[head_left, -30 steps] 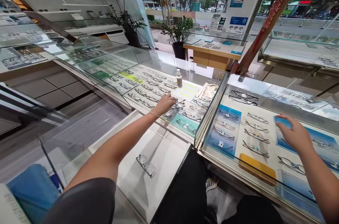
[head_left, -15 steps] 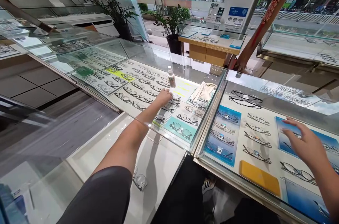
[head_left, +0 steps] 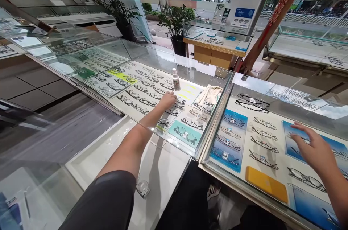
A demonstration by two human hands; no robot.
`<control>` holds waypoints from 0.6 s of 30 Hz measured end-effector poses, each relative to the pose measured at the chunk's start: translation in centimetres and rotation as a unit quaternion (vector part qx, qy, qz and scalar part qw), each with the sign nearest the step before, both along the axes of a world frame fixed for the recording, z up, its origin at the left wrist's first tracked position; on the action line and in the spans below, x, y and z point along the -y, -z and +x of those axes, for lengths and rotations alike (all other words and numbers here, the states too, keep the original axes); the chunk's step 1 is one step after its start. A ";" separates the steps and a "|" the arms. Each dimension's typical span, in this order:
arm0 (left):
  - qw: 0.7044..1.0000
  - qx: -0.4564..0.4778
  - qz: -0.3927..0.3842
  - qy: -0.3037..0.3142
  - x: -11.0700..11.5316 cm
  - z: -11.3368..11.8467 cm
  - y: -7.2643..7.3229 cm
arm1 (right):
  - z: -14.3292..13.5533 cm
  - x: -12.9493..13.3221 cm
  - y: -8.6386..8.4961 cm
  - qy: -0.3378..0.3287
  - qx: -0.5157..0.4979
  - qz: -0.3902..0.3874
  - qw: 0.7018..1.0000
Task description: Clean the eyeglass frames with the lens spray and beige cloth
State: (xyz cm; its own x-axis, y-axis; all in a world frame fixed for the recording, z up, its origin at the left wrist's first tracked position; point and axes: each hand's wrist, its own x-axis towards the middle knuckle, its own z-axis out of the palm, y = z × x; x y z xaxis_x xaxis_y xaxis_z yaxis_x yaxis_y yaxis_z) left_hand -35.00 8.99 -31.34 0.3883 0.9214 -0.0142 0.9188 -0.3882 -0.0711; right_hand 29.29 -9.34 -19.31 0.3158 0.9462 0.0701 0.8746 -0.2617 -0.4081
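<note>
While L hand (head_left: 168, 101) curls fingers nr specs (head_left: 179, 104), R hand (head_left: 315, 148) gapes half-open.

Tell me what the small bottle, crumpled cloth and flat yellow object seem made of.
The small bottle looks like smooth plastic: opaque, white, moulded-looking. The crumpled cloth appears to be soft, matte cream fabric, given its loose folds. The flat yellow object looks smooth, with even colour and rounded corners: perhaps plastic or leather-like; I can't tell which.

What the left hand (head_left: 168, 100) touches — too small to tell; clear glasses (head_left: 143, 189) — partly hidden by sleeve (head_left: 108, 197).
</note>
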 end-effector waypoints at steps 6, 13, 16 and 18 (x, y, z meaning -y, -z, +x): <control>0.999 0.023 0.019 -0.028 -0.3 -0.3 -1.3 | -0.1 0.1 -0.1 0.004 -0.001 -0.002 1.000; 0.999 0.036 0.018 -0.025 -1.3 1.5 -1.1 | 0.3 0.0 0.1 0.002 -0.001 -0.008 1.000; 0.999 0.043 0.009 -0.021 -1.5 2.2 -0.3 | 0.2 0.1 0.1 -0.002 0.000 -0.007 1.000; 0.998 0.050 0.006 -0.024 -1.5 2.4 0.2 | 0.1 0.1 0.0 -0.004 0.000 -0.007 1.000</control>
